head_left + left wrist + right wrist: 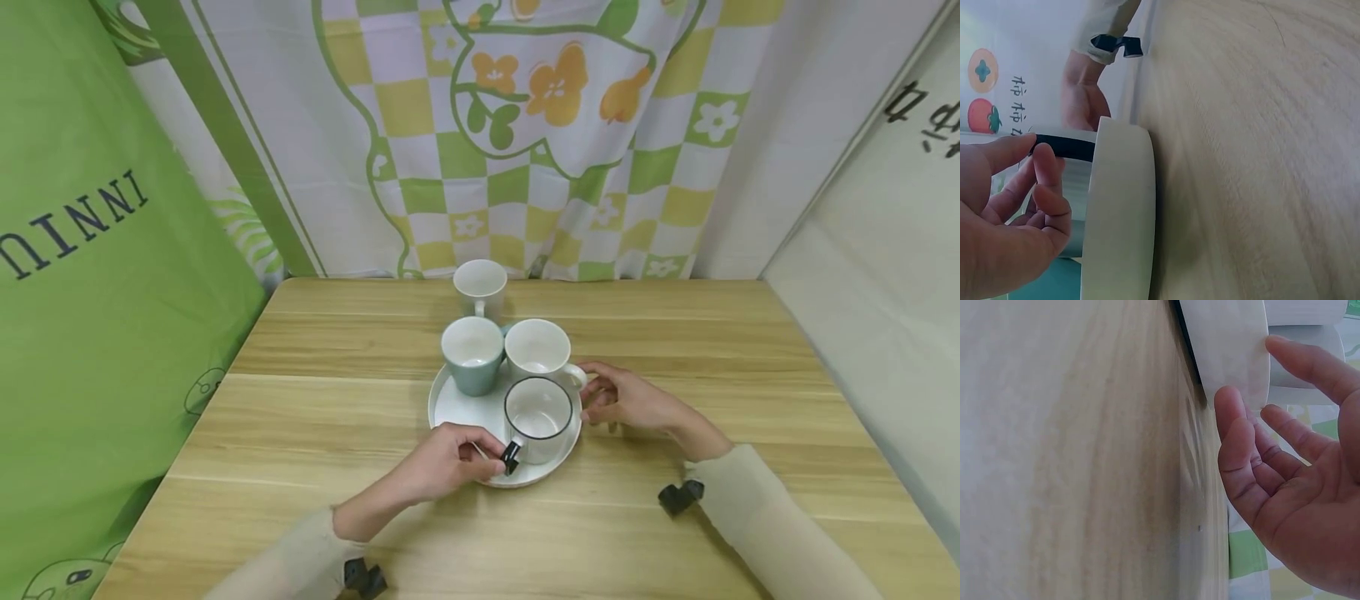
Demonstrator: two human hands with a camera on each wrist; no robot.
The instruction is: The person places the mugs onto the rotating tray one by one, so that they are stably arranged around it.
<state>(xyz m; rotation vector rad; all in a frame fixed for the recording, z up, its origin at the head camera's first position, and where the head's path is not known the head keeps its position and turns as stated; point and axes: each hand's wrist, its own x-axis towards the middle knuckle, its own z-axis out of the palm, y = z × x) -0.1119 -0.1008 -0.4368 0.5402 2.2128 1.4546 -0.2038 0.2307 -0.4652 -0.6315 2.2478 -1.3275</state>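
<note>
A round white tray (454, 408) holds three mugs. My left hand (450, 462) pinches the black handle (511, 457) of a white mug with a dark rim (542, 442) at the tray's front right. In the left wrist view that handle (1069, 147) lies between thumb and fingertips, just over the tray wall (1119, 212). My right hand (630, 402) is at the tray's right edge, beside a plain white mug (537, 346). The right wrist view shows its thumb at the tray rim (1229, 350), the fingers loosely bent. A light-blue mug (474, 367) stands at the tray's left.
Another white mug (480, 287) stands behind the tray on the wooden table (322, 417), its handle facing me. A patterned curtain (465, 167) hangs beyond the back edge. Green cloth (112, 292) lines the left side, and a white panel (885, 267) the right.
</note>
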